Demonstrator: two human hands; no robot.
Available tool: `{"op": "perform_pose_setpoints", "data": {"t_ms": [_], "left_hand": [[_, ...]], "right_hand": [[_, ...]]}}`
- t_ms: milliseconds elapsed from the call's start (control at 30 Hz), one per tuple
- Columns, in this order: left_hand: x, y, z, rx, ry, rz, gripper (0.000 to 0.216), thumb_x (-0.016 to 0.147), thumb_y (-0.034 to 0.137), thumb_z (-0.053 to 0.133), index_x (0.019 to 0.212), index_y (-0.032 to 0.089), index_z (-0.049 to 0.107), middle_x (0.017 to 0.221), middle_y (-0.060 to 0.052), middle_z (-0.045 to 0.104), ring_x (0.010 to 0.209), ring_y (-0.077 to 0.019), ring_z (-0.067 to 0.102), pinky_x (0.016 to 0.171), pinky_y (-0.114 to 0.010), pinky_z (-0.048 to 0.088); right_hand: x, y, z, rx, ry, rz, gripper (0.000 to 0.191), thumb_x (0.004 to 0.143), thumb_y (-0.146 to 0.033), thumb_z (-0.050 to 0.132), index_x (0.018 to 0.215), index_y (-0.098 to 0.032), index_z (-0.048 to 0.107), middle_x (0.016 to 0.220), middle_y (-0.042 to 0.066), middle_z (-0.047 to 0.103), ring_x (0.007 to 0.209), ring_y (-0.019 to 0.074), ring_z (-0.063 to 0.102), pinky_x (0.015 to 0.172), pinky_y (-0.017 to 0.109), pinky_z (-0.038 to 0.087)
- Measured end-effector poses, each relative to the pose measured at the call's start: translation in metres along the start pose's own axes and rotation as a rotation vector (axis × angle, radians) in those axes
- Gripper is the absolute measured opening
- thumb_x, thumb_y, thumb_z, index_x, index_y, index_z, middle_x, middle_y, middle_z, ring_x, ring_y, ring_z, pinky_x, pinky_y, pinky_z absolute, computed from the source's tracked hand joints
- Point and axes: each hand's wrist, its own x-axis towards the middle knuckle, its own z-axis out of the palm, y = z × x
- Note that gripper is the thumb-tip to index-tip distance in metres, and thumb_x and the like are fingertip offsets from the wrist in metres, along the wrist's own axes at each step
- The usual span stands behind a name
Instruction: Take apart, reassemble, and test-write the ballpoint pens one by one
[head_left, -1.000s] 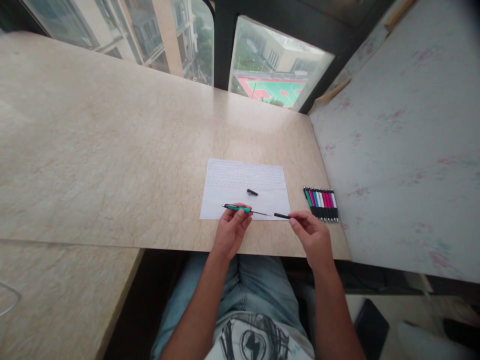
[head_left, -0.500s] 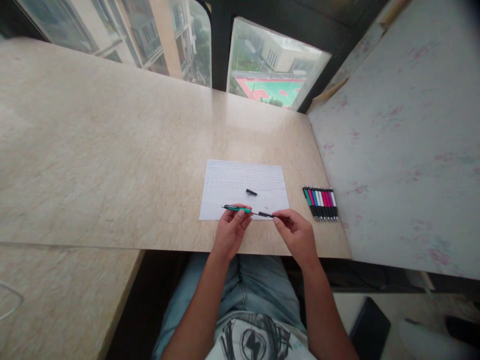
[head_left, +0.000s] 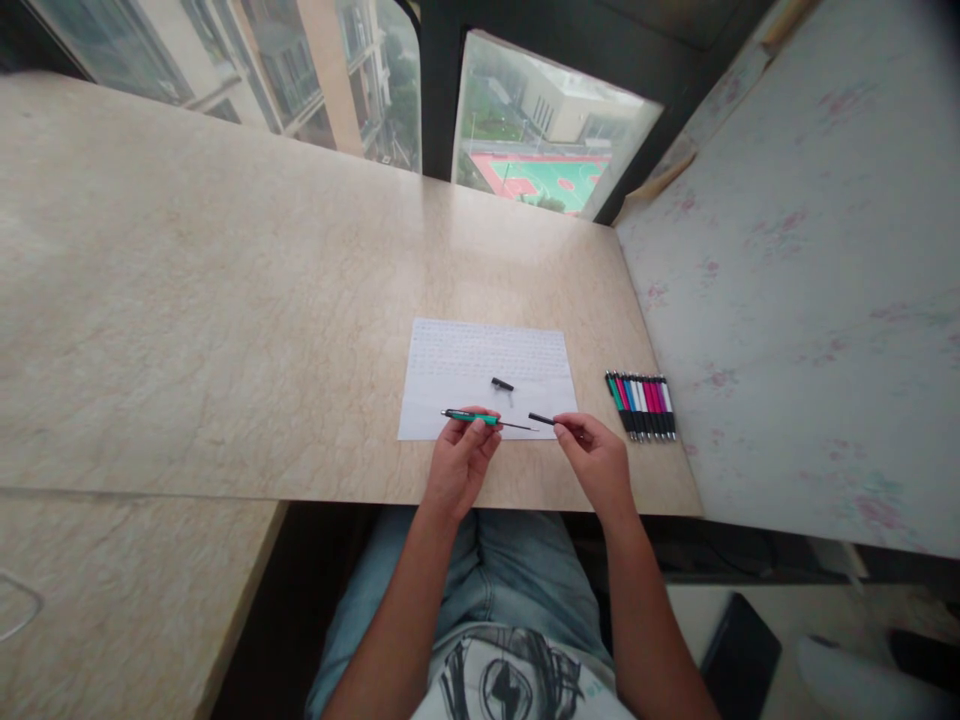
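Note:
Between the thumb and fingers of my left hand (head_left: 463, 460) is the green upper body of a pen (head_left: 480, 419), held nearly level. A thin dark refill (head_left: 516, 427) sticks out of its right end. My right hand (head_left: 592, 455) pinches a black pen barrel (head_left: 541, 418), whose free end points left, apart from the refill's tip. Under both pen parts lies a sheet of paper (head_left: 439, 375) with handwritten lines on its upper half. A short black piece (head_left: 502, 384), perhaps a cap or clip, rests on the sheet above my hands.
Several pens (head_left: 641, 408) in mixed colours lie side by side at the right, near the papered wall (head_left: 795, 300). The marbled desk (head_left: 225, 300) reaches back to the window (head_left: 555, 130). A dark flat object (head_left: 741, 655) sits low at the right.
The black barrel in my right hand has come off the refill and moved slightly right and up. More of the refill now shows. My left hand has barely shifted.

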Motion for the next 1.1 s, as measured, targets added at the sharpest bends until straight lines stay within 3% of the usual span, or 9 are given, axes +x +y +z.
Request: {"op": "perform_pose_setpoints", "data": {"t_ms": [133, 300, 433, 600, 833, 933, 1100], "left_hand": [[0.0, 0.0, 0.001, 0.0, -0.004, 0.002, 0.024, 0.072, 0.023, 0.082, 0.091, 0.018, 0.07, 0.092, -0.002, 0.074, 0.08, -0.0096, 0.069, 0.075, -0.02, 0.055], [0.0, 0.001, 0.001, 0.003, -0.006, 0.002, 0.023, 0.072, 0.022, 0.082, 0.091, 0.018, 0.069, 0.092, -0.002, 0.074, 0.08, -0.0094, 0.069, 0.076, -0.02, 0.055], [0.0, 0.0, 0.001, 0.006, -0.004, 0.004, 0.023, 0.073, 0.022, 0.082, 0.091, 0.018, 0.069, 0.092, -0.003, 0.074, 0.08, -0.0097, 0.069, 0.076, -0.02, 0.055], [0.0, 0.0, 0.0, 0.004, -0.02, -0.004, 0.022, 0.074, 0.023, 0.081, 0.092, 0.018, 0.069, 0.093, -0.002, 0.074, 0.081, -0.0094, 0.069, 0.078, -0.021, 0.055], [0.001, -0.001, -0.001, 0.009, -0.015, 0.003, 0.023, 0.074, 0.024, 0.081, 0.093, 0.019, 0.068, 0.093, -0.002, 0.073, 0.082, -0.0101, 0.069, 0.079, -0.022, 0.055], [0.001, 0.0, 0.0, 0.008, -0.02, 0.001, 0.024, 0.074, 0.024, 0.081, 0.093, 0.018, 0.069, 0.093, -0.003, 0.073, 0.082, -0.0102, 0.069, 0.079, -0.022, 0.055], [0.0, 0.0, 0.001, 0.009, -0.005, -0.001, 0.023, 0.074, 0.023, 0.081, 0.093, 0.018, 0.069, 0.095, -0.003, 0.073, 0.083, -0.0105, 0.069, 0.079, -0.021, 0.054]], "right_hand": [[0.013, 0.008, 0.014, -0.128, 0.081, -0.05, 0.024, 0.086, -0.037, 0.059, 0.09, -0.018, 0.073, 0.087, 0.008, 0.073, 0.074, 0.0202, 0.066, 0.063, 0.031, 0.051], [0.034, 0.01, 0.04, -0.328, 0.19, -0.136, 0.023, 0.089, -0.032, 0.055, 0.09, -0.017, 0.072, 0.087, 0.009, 0.072, 0.075, 0.0204, 0.062, 0.074, 0.034, 0.048], [0.042, 0.004, 0.052, -0.483, 0.155, -0.143, 0.021, 0.089, -0.031, 0.055, 0.091, -0.018, 0.071, 0.09, 0.01, 0.071, 0.083, 0.023, 0.061, 0.075, 0.034, 0.045], [0.033, -0.006, 0.057, -0.491, 0.123, -0.173, 0.023, 0.091, -0.033, 0.053, 0.099, -0.018, 0.069, 0.09, 0.008, 0.068, 0.083, 0.022, 0.061, 0.073, 0.032, 0.043], [0.026, -0.017, 0.068, -0.548, 0.002, -0.184, 0.02, 0.09, -0.03, 0.052, 0.093, -0.02, 0.07, 0.096, 0.01, 0.068, 0.085, 0.023, 0.062, 0.072, 0.033, 0.045], [0.025, -0.017, 0.061, -0.447, 0.025, -0.165, 0.02, 0.091, -0.027, 0.051, 0.089, -0.02, 0.069, 0.094, 0.009, 0.068, 0.083, 0.0214, 0.062, 0.073, 0.033, 0.047], [0.008, -0.012, 0.024, 0.036, -0.037, 0.026, 0.022, 0.088, -0.039, 0.06, 0.09, -0.019, 0.068, 0.079, 0.005, 0.069, 0.07, 0.0186, 0.064, 0.059, 0.029, 0.051]]}}
